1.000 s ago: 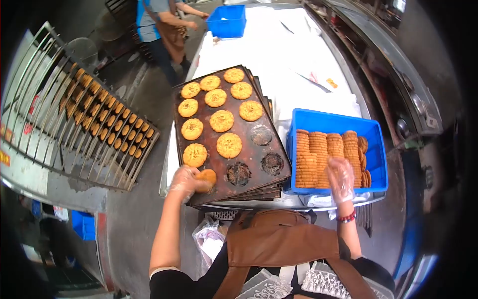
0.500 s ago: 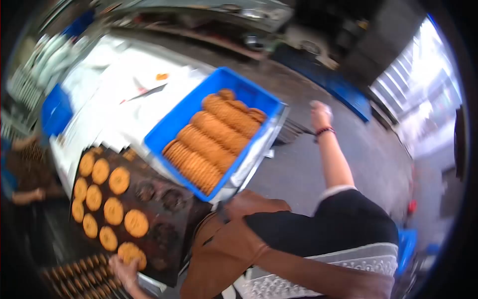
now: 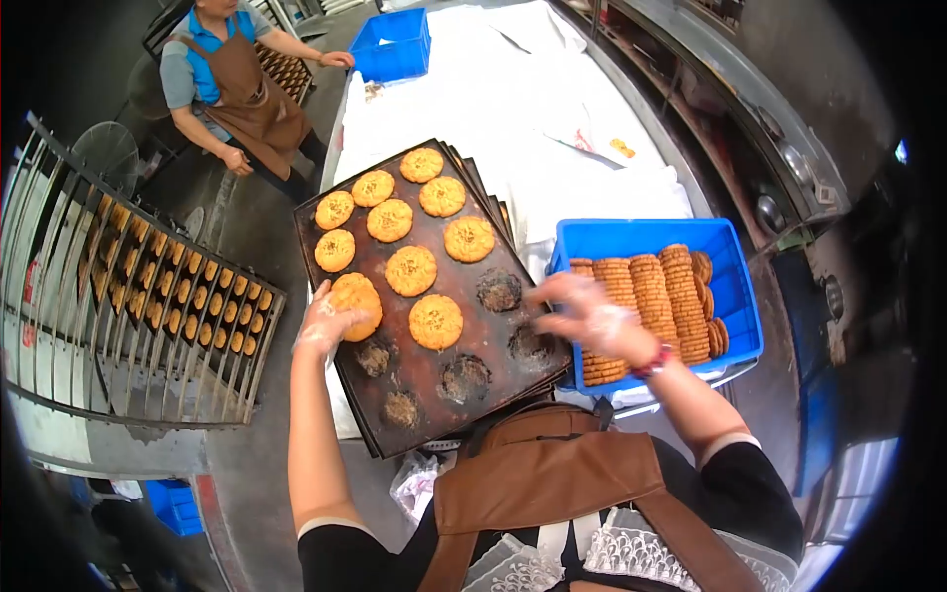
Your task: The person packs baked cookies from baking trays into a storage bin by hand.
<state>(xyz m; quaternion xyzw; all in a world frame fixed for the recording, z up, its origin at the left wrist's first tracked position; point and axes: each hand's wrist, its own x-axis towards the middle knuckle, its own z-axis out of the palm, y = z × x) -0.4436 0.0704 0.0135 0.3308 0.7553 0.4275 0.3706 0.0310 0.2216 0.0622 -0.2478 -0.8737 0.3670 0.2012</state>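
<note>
Golden-brown biscuit [image 3: 360, 299]: round and thick, with a paler crumbly centre and a darker baked rim. It sits at the left edge of the tray [image 3: 419, 370], partly under the fingers.
Left hand [image 3: 330, 321]: in a thin clear glove, fingers curled over the biscuit and grasping it from the outer side.
Right hand [image 3: 592, 316]: also gloved, stretched out between the tray and the crate [image 3: 641, 229]. It is blurred, so I cannot tell whether it holds anything.
Handling, judged: light and stiff but brittle. The crumbly top would likely shed or crack under a pinch. Slick glove film gives little friction.
Where to hold, judged: around the firm rim, with fingers spread under the base and no pressure on the centre.
Tray: dark, stained metal on top of a stack of the same. Nine more biscuits [image 3: 411, 269] fill its far end, with burnt empty wells [image 3: 464, 375] nearer.
Crate: blue plastic, with biscuits packed on edge in rows [image 3: 651, 296].
Surroundings: rack [image 3: 168, 296] of small baked pieces to the left. A co-worker [image 3: 232, 79] in a brown apron stands at the far end of the table.
</note>
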